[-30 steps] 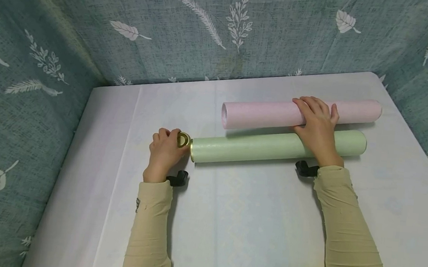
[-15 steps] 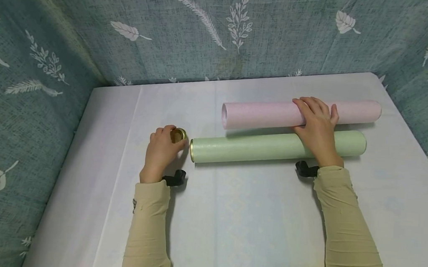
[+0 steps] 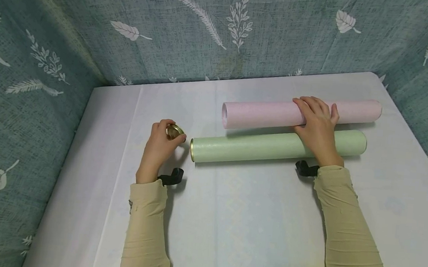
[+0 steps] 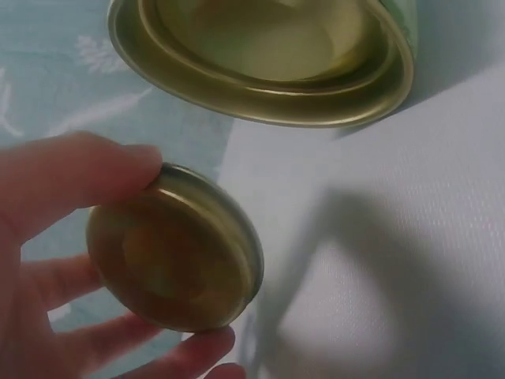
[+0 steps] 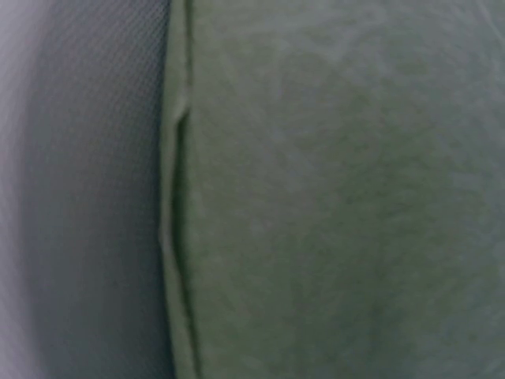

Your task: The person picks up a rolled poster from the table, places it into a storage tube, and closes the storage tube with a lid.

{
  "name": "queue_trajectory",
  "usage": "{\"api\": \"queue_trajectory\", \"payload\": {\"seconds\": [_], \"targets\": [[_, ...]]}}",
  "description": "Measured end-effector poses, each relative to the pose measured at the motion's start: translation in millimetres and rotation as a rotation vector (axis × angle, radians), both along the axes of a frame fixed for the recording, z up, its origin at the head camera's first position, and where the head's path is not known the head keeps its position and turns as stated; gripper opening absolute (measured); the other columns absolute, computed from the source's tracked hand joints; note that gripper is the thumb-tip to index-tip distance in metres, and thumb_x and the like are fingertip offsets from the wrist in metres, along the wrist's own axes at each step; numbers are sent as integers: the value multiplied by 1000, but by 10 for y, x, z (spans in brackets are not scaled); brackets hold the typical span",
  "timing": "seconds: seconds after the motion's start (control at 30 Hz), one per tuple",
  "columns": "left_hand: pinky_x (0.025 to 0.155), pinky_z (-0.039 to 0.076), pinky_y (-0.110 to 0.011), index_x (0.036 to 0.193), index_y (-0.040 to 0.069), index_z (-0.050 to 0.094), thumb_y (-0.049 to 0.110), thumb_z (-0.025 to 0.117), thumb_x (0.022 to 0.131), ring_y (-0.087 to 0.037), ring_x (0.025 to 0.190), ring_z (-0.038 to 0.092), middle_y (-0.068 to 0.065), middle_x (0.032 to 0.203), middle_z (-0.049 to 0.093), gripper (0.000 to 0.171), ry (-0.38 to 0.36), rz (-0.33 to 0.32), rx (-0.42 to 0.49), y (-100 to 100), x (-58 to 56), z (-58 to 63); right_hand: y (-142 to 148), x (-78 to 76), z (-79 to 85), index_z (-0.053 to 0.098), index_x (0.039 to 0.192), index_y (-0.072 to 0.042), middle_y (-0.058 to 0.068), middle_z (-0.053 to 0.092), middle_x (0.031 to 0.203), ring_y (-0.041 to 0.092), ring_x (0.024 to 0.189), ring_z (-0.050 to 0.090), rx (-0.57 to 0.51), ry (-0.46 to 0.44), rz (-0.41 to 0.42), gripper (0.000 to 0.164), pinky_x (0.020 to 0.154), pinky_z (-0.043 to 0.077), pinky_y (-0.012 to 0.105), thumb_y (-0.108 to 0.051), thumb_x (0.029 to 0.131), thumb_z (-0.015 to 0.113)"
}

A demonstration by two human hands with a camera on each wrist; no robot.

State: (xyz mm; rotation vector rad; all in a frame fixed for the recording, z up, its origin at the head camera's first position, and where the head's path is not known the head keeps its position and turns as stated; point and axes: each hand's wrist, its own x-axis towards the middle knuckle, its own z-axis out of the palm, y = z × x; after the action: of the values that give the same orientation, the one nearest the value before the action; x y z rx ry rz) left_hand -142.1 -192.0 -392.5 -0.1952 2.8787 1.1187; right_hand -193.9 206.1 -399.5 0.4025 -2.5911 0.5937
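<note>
In the head view my left hand [image 3: 160,144] holds a round gold metal lid [image 3: 175,132] by its edge, left of the green tube. The left wrist view shows the lid [image 4: 173,253] tilted between thumb and fingers, apart from the tube's gold-rimmed end [image 4: 260,106], which has a stepped ring inside. The green tube [image 3: 243,149] lies on the table. Behind it lies a pink tube [image 3: 260,114] with an open left end. My right hand [image 3: 317,131] reaches across the green tube, its fingers curled over the pink one. Green surface [image 5: 331,189] fills most of the right wrist view.
A white-covered table [image 3: 237,219] lies under both tubes. Teal leaf-print fabric [image 3: 191,35] rises behind it and at both sides. Black wrist camera mounts [image 3: 173,176] stick out beside each wrist.
The left hand has moved the gold lid away from the green tube's end, to the left and slightly farther back, tilting it. The right hand and both tubes have stayed put.
</note>
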Motion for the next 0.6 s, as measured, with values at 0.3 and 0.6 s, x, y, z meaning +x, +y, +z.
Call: {"api": "queue_trajectory", "payload": {"seconds": [0.3, 0.6], "targets": [[84, 38, -42, 100, 6, 46, 30, 61, 83, -28, 98, 46, -15, 116, 37, 32, 18, 7, -5, 14, -18, -11, -7, -3, 11, 50, 126, -20, 4, 46, 128, 23, 124, 30, -7, -15, 0, 65, 102, -4, 50, -10, 68, 77], [81, 34, -40, 86, 8, 48, 27, 54, 85, -27, 98, 40, -13, 118, 42, 20, 37, 0, -31, -9, 2, 0, -4, 4, 13, 50, 126, -20, 4, 46, 127, 23, 125, 30, -6, -15, 1, 64, 102, -4, 51, -10, 68, 77]]}}
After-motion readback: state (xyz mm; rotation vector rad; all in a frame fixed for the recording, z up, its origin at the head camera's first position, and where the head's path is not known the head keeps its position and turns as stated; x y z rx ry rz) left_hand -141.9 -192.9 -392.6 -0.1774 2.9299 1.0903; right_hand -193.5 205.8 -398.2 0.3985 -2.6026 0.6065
